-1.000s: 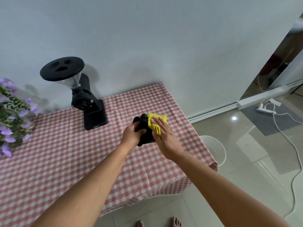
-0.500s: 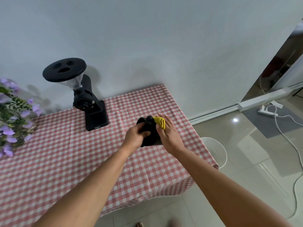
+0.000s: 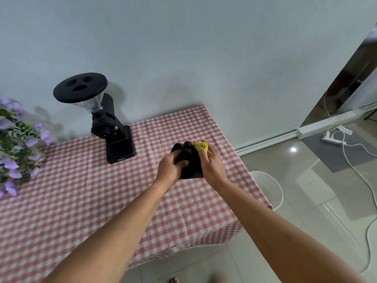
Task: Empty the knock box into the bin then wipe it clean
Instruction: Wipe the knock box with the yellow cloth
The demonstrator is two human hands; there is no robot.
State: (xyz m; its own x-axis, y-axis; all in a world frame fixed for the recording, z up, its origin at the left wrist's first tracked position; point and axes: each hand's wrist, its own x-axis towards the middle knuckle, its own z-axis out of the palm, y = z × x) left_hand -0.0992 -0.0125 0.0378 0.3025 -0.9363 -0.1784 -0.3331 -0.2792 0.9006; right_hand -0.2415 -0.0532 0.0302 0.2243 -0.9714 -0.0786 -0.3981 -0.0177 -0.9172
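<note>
The black knock box (image 3: 190,166) is held tilted just above the red-checked table (image 3: 81,201), near its right end. My left hand (image 3: 170,167) grips its left side, thumb on the wall facing me. My right hand (image 3: 210,163) lies flat against its right side and presses a folded yellow cloth (image 3: 201,146) to it; only the cloth's top shows past my fingers. The round end of the knock bar (image 3: 187,144) sticks up at the box's top. The box's inside is hidden from me.
A black coffee grinder (image 3: 114,135) with a clear hopper stands at the back by the wall. Purple flowers (image 3: 14,144) fill the left edge. A white bin (image 3: 269,188) sits on the floor beside the table's right corner. A power strip and white cable (image 3: 346,152) lie on the floor at right.
My right hand has slid the yellow cloth round the box's right side, so less cloth shows now. My left hand keeps its grip and the box has turned slightly.
</note>
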